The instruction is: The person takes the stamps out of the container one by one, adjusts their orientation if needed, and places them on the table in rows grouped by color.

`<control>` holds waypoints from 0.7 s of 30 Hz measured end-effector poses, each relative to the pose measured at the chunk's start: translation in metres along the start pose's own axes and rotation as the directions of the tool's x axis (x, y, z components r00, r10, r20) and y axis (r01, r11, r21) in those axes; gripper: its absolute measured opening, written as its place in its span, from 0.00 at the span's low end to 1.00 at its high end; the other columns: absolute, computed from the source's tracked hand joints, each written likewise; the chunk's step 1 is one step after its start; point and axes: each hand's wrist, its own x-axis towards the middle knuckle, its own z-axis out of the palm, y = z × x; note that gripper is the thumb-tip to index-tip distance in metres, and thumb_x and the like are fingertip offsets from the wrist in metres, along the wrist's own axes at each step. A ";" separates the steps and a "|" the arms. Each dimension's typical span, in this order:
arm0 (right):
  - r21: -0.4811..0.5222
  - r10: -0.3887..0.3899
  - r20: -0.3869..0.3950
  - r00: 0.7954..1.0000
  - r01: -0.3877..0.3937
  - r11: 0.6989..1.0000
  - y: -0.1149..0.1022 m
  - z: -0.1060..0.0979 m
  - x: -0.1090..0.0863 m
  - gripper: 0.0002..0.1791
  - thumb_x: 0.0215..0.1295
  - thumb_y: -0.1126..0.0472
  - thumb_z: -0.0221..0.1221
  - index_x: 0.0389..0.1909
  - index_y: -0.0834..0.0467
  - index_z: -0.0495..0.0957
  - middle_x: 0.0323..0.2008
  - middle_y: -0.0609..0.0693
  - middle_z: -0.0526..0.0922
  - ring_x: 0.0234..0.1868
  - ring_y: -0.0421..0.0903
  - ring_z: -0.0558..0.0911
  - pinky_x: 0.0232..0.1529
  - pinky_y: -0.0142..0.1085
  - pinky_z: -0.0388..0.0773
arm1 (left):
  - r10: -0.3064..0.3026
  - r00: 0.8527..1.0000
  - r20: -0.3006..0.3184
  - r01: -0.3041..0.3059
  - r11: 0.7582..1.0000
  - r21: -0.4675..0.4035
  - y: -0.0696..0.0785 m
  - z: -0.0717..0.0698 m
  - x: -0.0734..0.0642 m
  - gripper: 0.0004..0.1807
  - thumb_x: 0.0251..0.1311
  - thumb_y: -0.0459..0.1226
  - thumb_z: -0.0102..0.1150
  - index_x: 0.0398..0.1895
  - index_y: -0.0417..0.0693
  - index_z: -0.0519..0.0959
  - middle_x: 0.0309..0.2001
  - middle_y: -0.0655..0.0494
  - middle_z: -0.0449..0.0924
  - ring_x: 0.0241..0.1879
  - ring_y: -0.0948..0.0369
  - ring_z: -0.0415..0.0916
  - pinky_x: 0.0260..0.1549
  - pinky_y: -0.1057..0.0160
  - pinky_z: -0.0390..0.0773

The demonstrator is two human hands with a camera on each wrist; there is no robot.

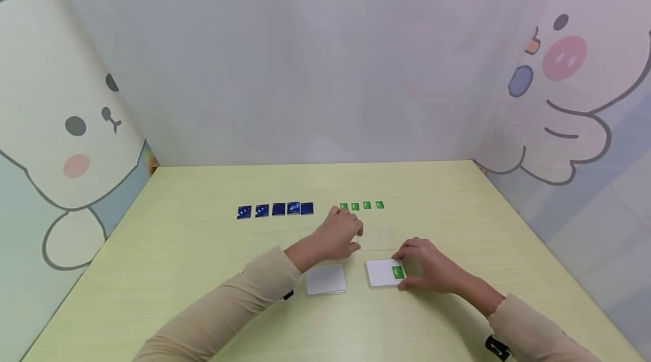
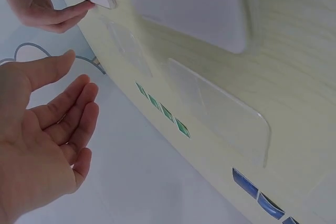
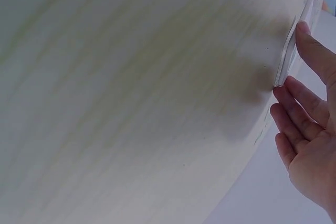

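Observation:
My right hand (image 1: pixel 432 266) grips the right end of a white card-like slab (image 1: pixel 378 273) with a clear border, its thumb at the near edge and its fingers at the far edge. On that slab's right end lies a small green square (image 1: pixel 398 272). My left hand (image 1: pixel 337 234) holds nothing; its fingers are loosely bent and its thumb stands apart in the left wrist view. It hovers over the middle of the table, near the row of small green squares (image 1: pixel 367 205). A second white slab (image 1: pixel 326 280) lies just in front of it, left of the gripped one.
A row of several small dark blue squares (image 1: pixel 278 209) lies at the back left of the table (image 1: pixel 193 198). Clear thin plates, one at the left (image 1: pixel 267 244) and one at the right (image 1: pixel 377 239), lie between the squares and the white slabs. Printed walls enclose the table.

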 end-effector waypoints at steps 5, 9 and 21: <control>0.010 0.002 0.005 1.000 -0.002 1.000 0.000 0.000 0.000 0.25 0.43 0.45 0.74 0.42 0.52 0.82 0.41 0.40 0.81 0.45 0.40 0.76 0.49 0.43 0.71 | 0.005 1.000 0.023 -0.004 1.000 -0.009 0.007 0.002 0.003 0.13 0.59 0.46 0.63 0.44 0.52 0.81 0.41 0.62 0.81 0.43 0.63 0.69 0.51 0.60 0.62; 0.007 -0.001 0.002 1.000 0.001 1.000 0.000 0.001 0.000 0.25 0.44 0.45 0.74 0.42 0.52 0.82 0.41 0.40 0.81 0.45 0.40 0.76 0.49 0.43 0.71 | 0.005 1.000 0.029 -0.005 1.000 0.004 0.011 0.004 0.004 0.12 0.60 0.46 0.63 0.44 0.53 0.81 0.41 0.62 0.81 0.42 0.63 0.68 0.50 0.61 0.62; -0.002 -0.003 0.016 1.000 0.003 1.000 -0.003 -0.001 0.001 0.25 0.43 0.47 0.74 0.43 0.54 0.82 0.41 0.42 0.82 0.45 0.41 0.77 0.49 0.44 0.72 | 0.025 1.000 0.020 -0.026 0.998 0.063 0.022 0.013 0.006 0.11 0.60 0.47 0.62 0.42 0.56 0.81 0.41 0.64 0.81 0.42 0.64 0.69 0.46 0.64 0.61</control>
